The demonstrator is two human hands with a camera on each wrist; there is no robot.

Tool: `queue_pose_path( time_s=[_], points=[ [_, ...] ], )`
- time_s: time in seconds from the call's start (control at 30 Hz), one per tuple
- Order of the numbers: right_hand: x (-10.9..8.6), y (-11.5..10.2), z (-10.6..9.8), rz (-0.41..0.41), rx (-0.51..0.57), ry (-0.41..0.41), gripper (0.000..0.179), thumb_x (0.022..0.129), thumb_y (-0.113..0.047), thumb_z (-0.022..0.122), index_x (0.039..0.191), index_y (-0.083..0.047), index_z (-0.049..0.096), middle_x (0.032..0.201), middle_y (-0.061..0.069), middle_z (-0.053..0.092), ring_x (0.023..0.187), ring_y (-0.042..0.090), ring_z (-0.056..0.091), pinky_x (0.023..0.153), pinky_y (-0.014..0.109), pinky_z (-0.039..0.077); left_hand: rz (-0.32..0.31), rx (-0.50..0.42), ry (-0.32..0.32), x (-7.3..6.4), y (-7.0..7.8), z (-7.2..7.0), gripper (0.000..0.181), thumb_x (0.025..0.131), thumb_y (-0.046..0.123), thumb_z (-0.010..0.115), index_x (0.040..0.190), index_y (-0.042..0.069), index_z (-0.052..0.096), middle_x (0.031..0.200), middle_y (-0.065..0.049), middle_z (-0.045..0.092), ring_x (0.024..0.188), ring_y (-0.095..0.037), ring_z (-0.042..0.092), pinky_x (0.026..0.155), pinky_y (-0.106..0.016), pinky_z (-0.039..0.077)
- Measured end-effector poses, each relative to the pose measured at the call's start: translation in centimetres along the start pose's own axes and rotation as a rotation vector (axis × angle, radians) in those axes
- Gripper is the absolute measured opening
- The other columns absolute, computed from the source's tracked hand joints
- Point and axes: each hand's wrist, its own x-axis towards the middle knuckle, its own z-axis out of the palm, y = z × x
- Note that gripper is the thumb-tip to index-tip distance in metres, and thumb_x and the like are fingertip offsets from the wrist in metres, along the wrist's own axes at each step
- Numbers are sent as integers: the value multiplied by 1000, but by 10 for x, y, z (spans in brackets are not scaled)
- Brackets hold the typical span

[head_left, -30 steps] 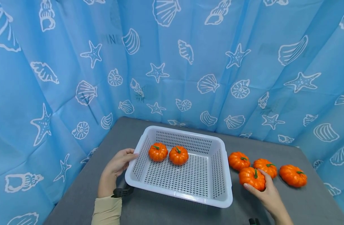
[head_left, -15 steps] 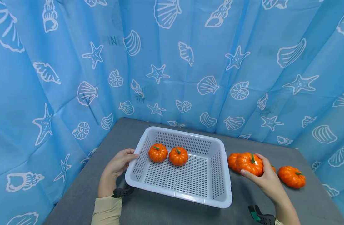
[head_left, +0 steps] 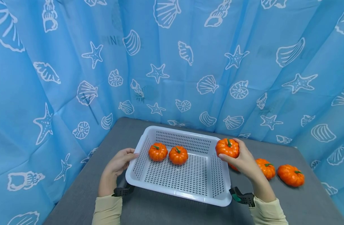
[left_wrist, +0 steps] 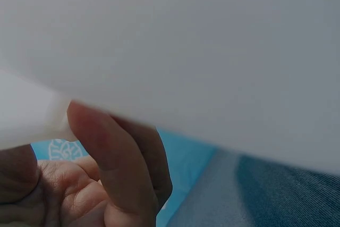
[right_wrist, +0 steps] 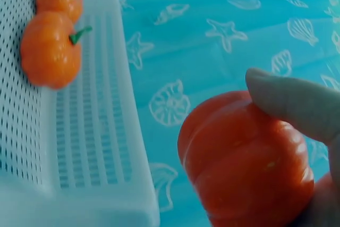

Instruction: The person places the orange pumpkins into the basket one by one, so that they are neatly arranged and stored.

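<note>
A white perforated plastic basket [head_left: 186, 194] stands tilted toward me, with two small orange pumpkins [head_left: 158, 152] side by side toward its left end. My left hand [head_left: 118, 164] grips its left rim, thumb on top; the left wrist view shows curled fingers [left_wrist: 114, 152] under the pale plastic. Raised at the basket's right rim, an orange pumpkin [head_left: 226, 148] with a green stem is in my right hand [head_left: 243, 159]. In the right wrist view the thumb [right_wrist: 297, 102] lies across this held pumpkin [right_wrist: 244, 163], beside the basket wall.
Two pumpkins [head_left: 291, 175] lie on the grey table [head_left: 309, 203] to the right. Another pumpkin [head_left: 233, 167] shows partly beneath my right hand, close to the basket. A blue shell-print curtain [head_left: 172, 62] hangs behind and at the sides.
My right hand has lifted the pumpkin from among the others and carried it left and away from me to the basket's right rim. The left hand keeps its place.
</note>
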Motion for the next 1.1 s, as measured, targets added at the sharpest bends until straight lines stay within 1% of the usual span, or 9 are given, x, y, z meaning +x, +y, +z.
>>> queue_pose_path(
  time_s=[0.17, 0.3, 0.43, 0.53, 0.67, 0.77, 0.93, 1.03, 1.1],
  points=[
    [16, -12, 14, 17, -21, -45, 88, 76, -43, 66, 136, 0, 17, 122, 22, 40, 99, 31, 49, 78, 38, 49, -9, 5, 12, -1, 0, 0, 43, 85, 23, 59, 113, -7, 47, 108, -25, 58, 83, -29, 64, 69, -39, 54],
    [28, -19, 27, 64, -1, -90, 89, 75, -43, 67, 135, 1, 19, 121, 22, 41, 98, 29, 50, 75, 34, 49, -18, 4, 28, -1, -1, 0, 40, 86, 23, 59, 112, -5, 48, 106, -24, 59, 80, -27, 64, 67, -37, 54],
    [38, -25, 41, 120, -9, -114, 87, 74, -43, 68, 133, 2, 22, 119, 22, 42, 95, 28, 51, 72, 33, 50, -5, 10, 8, -2, 0, 0, 43, 86, 23, 58, 115, -7, 46, 108, -26, 57, 77, -25, 64, 62, -31, 54],
    [45, -28, 51, 139, -18, -120, 82, 74, -40, 69, 128, 5, 26, 113, 22, 45, 90, 27, 52, 69, 33, 50, 13, 13, -11, -2, 1, 0, 46, 86, 23, 58, 116, -9, 44, 108, -28, 56, 77, -25, 65, 62, -30, 54],
    [53, -28, 65, 137, -22, -131, 73, 74, -35, 70, 121, 5, 32, 106, 20, 48, 85, 24, 52, 67, 30, 49, 23, 8, -14, 0, -1, -1, 43, 87, 22, 58, 115, -9, 44, 107, -28, 57, 80, -27, 65, 67, -36, 54],
    [57, -26, 74, 133, -43, -143, 65, 73, -34, 71, 114, 5, 38, 100, 18, 51, 79, 23, 52, 65, 29, 49, 12, -5, -8, 1, -2, -1, 41, 87, 21, 58, 114, -8, 45, 108, -27, 57, 81, -27, 65, 69, -39, 54],
    [59, -22, 84, 140, -64, -146, 61, 72, -32, 73, 114, 1, 43, 101, 15, 54, 80, 23, 52, 68, 32, 49, 4, -8, -14, 3, -3, -1, 40, 87, 20, 57, 115, -6, 45, 109, -26, 57, 81, -26, 65, 71, -40, 54],
    [61, -20, 87, 167, -89, -146, 62, 71, -32, 73, 115, -1, 44, 101, 14, 54, 81, 23, 52, 70, 32, 49, 6, -5, -13, 3, -2, -1, 40, 87, 20, 57, 115, -7, 45, 109, -27, 57, 81, -27, 65, 70, -39, 54],
    [62, -19, 90, 195, -118, -153, 64, 70, -33, 74, 115, 1, 42, 100, 15, 53, 80, 23, 51, 66, 31, 47, 12, -3, -16, 2, -2, -2, 41, 87, 20, 57, 115, -8, 45, 110, -28, 57, 82, -28, 65, 70, -39, 54]
  ],
)
